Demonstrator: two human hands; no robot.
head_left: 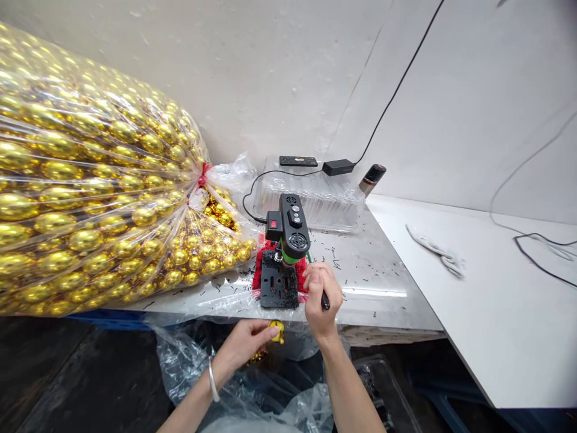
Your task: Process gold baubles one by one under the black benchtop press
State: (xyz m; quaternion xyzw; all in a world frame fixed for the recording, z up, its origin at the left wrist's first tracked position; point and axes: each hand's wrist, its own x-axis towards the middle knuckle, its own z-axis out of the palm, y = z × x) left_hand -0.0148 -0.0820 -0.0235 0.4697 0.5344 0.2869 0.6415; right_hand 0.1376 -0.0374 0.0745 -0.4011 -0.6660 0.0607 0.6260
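A small black drill press [287, 240] with a green collar and a red switch stands near the table's front edge on a red cloth. My right hand [319, 294] grips its black-tipped lever [324, 299] on the machine's right side. My left hand [246, 343], with a bracelet on the wrist, is below the table edge and holds a gold ball [276, 331] between its fingertips. A huge clear plastic bag of gold balls [90, 180], tied with a red band, lies to the left of the press.
Black shavings litter the table [383, 282]. Behind the press lie a clear plastic tray [311, 204], a power adapter [338, 166] with its cable, a remote-like black bar [298, 161] and a spray can [372, 178]. A white cloth [435, 249] lies on the white bench to the right. An open plastic bag [270, 397] hangs below.
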